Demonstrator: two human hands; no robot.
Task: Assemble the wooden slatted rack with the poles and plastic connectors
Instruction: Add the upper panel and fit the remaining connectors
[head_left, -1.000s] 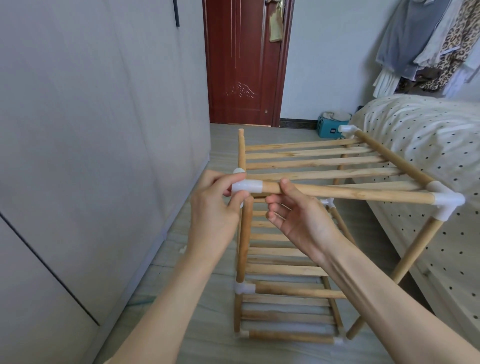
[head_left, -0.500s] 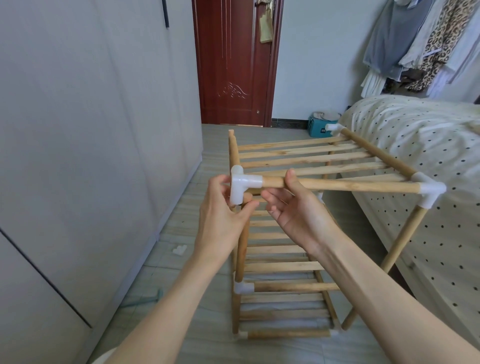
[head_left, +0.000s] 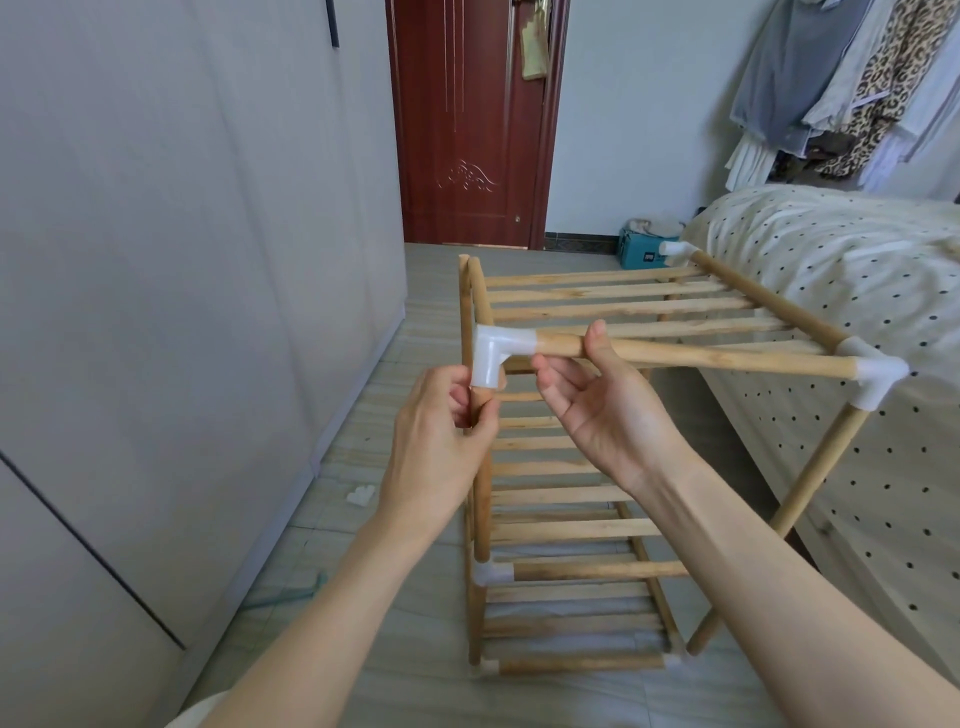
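Observation:
The wooden slatted rack (head_left: 597, 312) stands on the floor before me, with several slat tiers. A white plastic corner connector (head_left: 493, 356) caps the near top pole (head_left: 691, 357) at its left end. My left hand (head_left: 447, 447) pinches the near-left upright pole (head_left: 480, 499) just under that connector. My right hand (head_left: 597, 410) is palm up beneath the top pole, thumb hooked over it, fingers loosely bent below. Another white connector (head_left: 872, 376) joins the pole's right end to a slanted leg (head_left: 795, 499).
A grey wardrobe wall (head_left: 182, 312) runs along the left. A dotted bed (head_left: 857, 312) stands close on the right. A red door (head_left: 467, 130) is at the far end. A loose white connector (head_left: 361, 494) lies on the floor by the wardrobe.
The left corner connector has turned so one socket faces down over the upright. My left hand slid from the connector down onto the upright pole. My right hand stayed on the top pole.

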